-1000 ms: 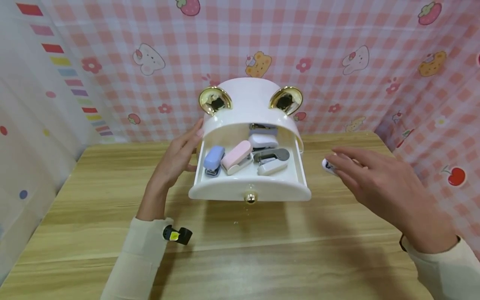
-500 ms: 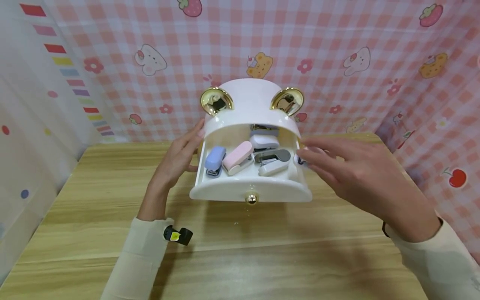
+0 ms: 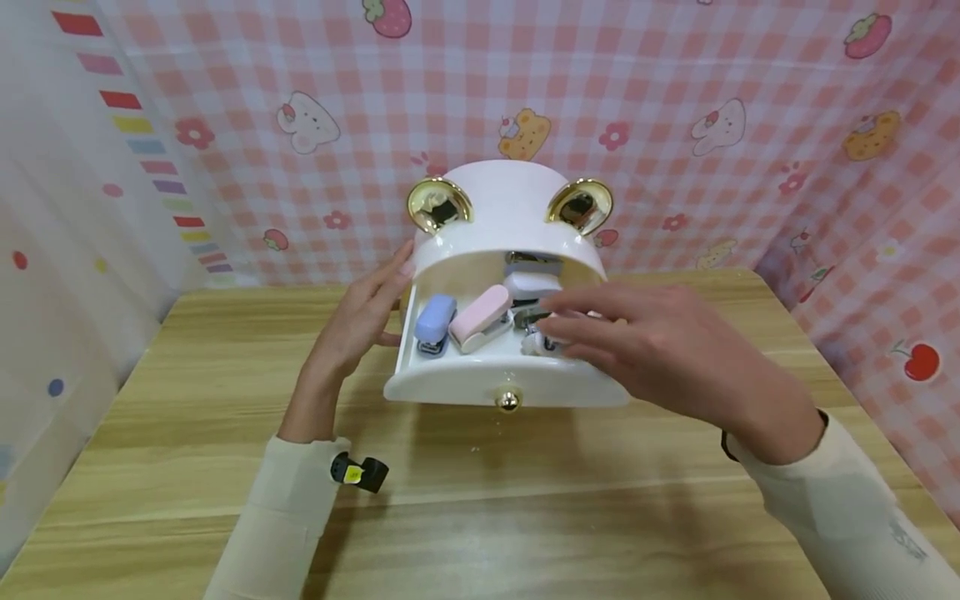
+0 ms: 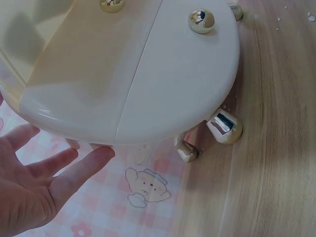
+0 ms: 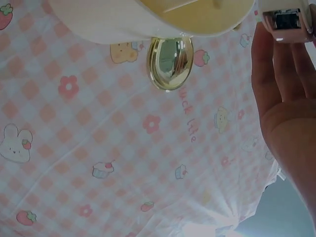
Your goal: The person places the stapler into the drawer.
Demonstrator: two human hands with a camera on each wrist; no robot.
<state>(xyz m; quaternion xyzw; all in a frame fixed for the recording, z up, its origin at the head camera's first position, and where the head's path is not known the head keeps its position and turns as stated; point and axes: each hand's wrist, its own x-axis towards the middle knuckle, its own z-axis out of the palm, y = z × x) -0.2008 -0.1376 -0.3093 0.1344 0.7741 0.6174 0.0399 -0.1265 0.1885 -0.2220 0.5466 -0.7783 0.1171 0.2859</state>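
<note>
A white storage box with gold ears stands on the table, its drawer pulled out. Inside lie a blue stapler, a pink stapler, a white one and a grey-and-white one, partly hidden by my right hand. That hand pinches a small white stapler over the drawer's right part. My left hand rests its fingertips on the box's left side; the left wrist view shows those fingers spread and fairly straight along the curved wall.
The wooden table extends in front of and beside the box. Behind it hangs a pink checked cloth. A gold knob sticks out from the drawer front, and gold feet hold the box off the table.
My right hand has carried the small white stapler leftward from beside the box to over the drawer. The left hand has stayed at the box's side.
</note>
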